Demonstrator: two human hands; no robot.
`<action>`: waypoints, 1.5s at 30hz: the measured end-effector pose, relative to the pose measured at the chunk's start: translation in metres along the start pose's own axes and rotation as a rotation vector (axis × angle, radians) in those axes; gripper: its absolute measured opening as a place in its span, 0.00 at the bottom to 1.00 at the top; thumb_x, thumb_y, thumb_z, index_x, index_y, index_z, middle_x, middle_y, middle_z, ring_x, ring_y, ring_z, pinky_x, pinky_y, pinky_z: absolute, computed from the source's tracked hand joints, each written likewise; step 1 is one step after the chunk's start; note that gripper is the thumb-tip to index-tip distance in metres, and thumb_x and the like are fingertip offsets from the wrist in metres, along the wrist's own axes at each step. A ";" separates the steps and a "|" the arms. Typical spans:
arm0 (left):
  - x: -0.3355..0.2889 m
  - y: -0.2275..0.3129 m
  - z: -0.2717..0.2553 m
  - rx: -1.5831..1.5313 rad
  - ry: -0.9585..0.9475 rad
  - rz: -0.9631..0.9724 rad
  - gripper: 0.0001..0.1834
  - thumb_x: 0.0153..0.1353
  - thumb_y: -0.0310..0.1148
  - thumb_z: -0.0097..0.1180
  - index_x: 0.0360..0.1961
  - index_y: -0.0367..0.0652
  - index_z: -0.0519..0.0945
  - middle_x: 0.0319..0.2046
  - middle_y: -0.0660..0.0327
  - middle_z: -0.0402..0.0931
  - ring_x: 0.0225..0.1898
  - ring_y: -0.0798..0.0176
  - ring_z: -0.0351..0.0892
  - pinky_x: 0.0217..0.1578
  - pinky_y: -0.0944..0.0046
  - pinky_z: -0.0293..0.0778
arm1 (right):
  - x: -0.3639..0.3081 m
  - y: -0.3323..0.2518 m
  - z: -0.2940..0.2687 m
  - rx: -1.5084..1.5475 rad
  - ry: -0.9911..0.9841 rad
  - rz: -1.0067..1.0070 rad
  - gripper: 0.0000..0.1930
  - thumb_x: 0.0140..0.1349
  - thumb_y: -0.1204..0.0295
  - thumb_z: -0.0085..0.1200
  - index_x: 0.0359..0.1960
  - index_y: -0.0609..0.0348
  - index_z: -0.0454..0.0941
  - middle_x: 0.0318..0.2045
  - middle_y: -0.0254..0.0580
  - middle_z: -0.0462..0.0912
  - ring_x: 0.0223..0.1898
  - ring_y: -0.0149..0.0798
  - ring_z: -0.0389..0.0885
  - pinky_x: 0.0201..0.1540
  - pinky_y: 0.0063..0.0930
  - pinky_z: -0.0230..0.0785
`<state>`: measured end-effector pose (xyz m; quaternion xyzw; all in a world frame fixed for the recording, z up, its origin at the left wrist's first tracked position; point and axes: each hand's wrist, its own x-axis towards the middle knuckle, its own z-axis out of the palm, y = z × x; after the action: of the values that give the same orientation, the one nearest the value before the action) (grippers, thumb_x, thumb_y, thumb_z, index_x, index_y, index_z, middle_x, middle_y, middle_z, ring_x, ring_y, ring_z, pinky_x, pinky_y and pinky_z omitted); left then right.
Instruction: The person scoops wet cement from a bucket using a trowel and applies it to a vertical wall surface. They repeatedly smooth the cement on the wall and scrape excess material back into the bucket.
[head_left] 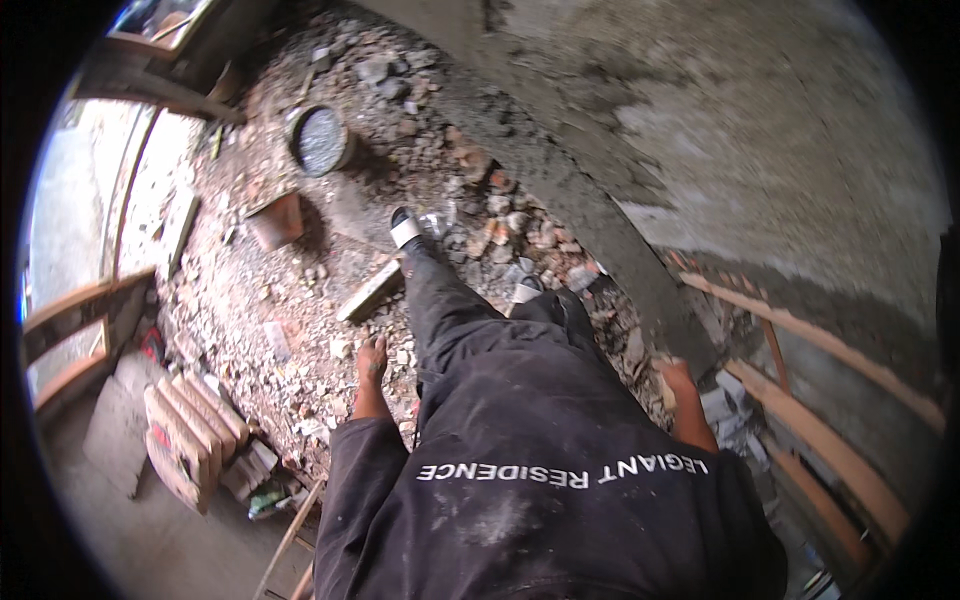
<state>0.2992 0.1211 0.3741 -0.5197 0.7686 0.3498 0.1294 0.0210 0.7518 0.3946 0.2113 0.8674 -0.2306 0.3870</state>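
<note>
The left hand (372, 355) hangs loose, seemingly empty, above the pale, broken-stone rubble ground (310, 380). The right hand (677, 374) is well apart from it, near the dark grey, wet-looking mortar band (600, 222) — whether it grips anything, I cannot tell. That band runs along the ground's edge, at the foot of the rough grey wall (780, 170); it looks soft and heavy, better supported from beneath than pinched. Near the left hand lies a pale, straight-edged bar (370, 291), perhaps wood — probably stiff, best held mid-length.
</note>
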 end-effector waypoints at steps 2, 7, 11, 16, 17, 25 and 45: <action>0.042 -0.019 -0.021 -0.017 0.061 -0.018 0.27 0.60 0.51 0.47 0.38 0.33 0.79 0.38 0.35 0.75 0.43 0.38 0.75 0.45 0.50 0.69 | -0.032 -0.051 0.011 0.023 -0.007 -0.015 0.26 0.46 0.63 0.65 0.46 0.65 0.76 0.37 0.41 0.80 0.39 0.37 0.76 0.43 0.34 0.67; 0.182 0.020 -0.072 0.110 -0.004 -0.052 0.25 0.62 0.50 0.42 0.38 0.37 0.80 0.38 0.36 0.75 0.42 0.37 0.76 0.45 0.48 0.70 | -0.039 -0.067 0.033 -0.164 -0.028 0.173 0.30 0.48 0.59 0.61 0.50 0.69 0.72 0.44 0.53 0.79 0.46 0.45 0.77 0.49 0.40 0.66; 0.324 0.058 -0.098 0.029 0.216 0.106 0.21 0.60 0.47 0.49 0.45 0.43 0.78 0.43 0.43 0.75 0.47 0.41 0.74 0.48 0.50 0.69 | -0.072 -0.078 0.058 -0.393 0.054 0.286 0.33 0.46 0.55 0.64 0.40 0.78 0.72 0.32 0.54 0.79 0.34 0.50 0.79 0.36 0.43 0.70; 0.536 0.079 -0.132 0.341 0.448 0.249 0.26 0.55 0.50 0.56 0.48 0.42 0.74 0.39 0.46 0.77 0.41 0.42 0.76 0.41 0.47 0.72 | -0.127 -0.173 0.128 0.128 -0.108 0.743 0.24 0.50 0.61 0.62 0.38 0.72 0.72 0.20 0.44 0.75 0.21 0.40 0.76 0.23 0.36 0.68; 0.573 0.093 -0.145 0.309 0.498 0.320 0.27 0.55 0.50 0.57 0.48 0.41 0.73 0.38 0.46 0.77 0.40 0.41 0.76 0.40 0.47 0.72 | -0.133 -0.192 0.147 0.157 -0.114 0.798 0.21 0.51 0.62 0.61 0.37 0.69 0.73 0.18 0.41 0.74 0.19 0.37 0.75 0.21 0.35 0.67; 0.814 0.074 -0.239 0.522 0.563 0.567 0.50 0.47 0.54 0.66 0.64 0.36 0.59 0.61 0.43 0.61 0.61 0.47 0.63 0.58 0.57 0.61 | -0.160 -0.225 0.243 0.150 -0.213 1.078 0.14 0.51 0.63 0.62 0.38 0.53 0.78 0.16 0.36 0.70 0.14 0.32 0.69 0.17 0.30 0.63; 0.534 0.148 -0.109 0.378 -0.207 0.479 0.35 0.62 0.60 0.43 0.27 0.32 0.79 0.21 0.46 0.76 0.25 0.42 0.73 0.31 0.50 0.67 | -0.206 -0.164 0.260 0.290 -0.324 0.786 0.13 0.58 0.64 0.53 0.38 0.61 0.75 0.16 0.39 0.73 0.16 0.33 0.74 0.19 0.31 0.67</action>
<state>-0.0420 -0.2990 0.2121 -0.2526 0.9032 0.2724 0.2150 0.2072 0.4348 0.4369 0.5381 0.6082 -0.2153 0.5424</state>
